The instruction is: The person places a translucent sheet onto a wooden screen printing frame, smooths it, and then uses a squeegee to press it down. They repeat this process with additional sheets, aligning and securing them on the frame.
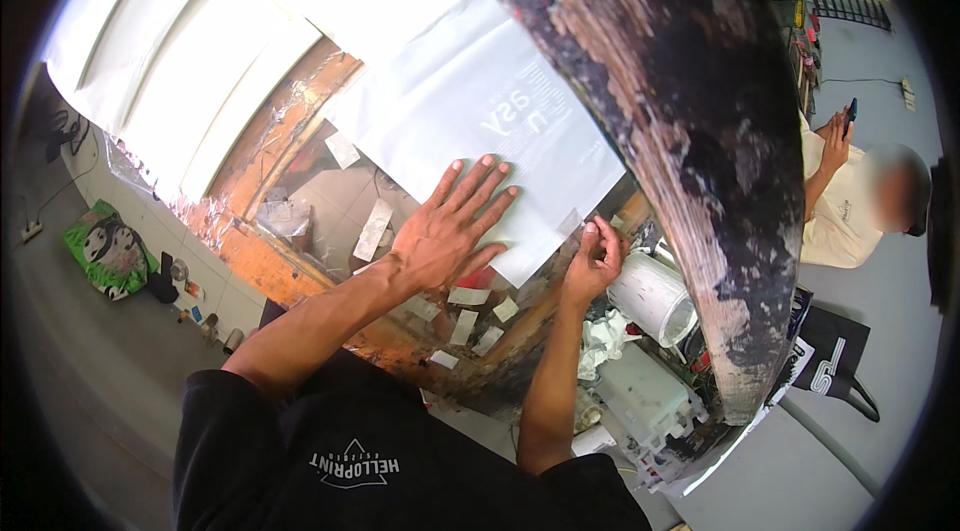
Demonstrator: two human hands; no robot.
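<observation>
A pale, translucent sheet [440, 101] with reversed lettering lies over a see-through, wood-framed work surface. My left hand [455, 231] rests flat on its near part, fingers spread and thumb out to the right. At the sheet's right edge, close to its near corner, is my right hand [597, 256]. Its fingers are curled together with the thumb against them. A small, clear strip [568, 223] shows beside the fingertips; whether they grip it or the sheet's edge is unclear. Several pale tape-like pieces [463, 326] lie on the surface below the sheet.
A thick, worn dark wooden beam [690, 131] slants across the right side. Beneath it are a white cylindrical container [650, 296], crumpled white paper [603, 339] and a greyish plastic box [645, 391]. Far right, a person [840, 201] holds a phone. A green bag [110, 251] lies at left.
</observation>
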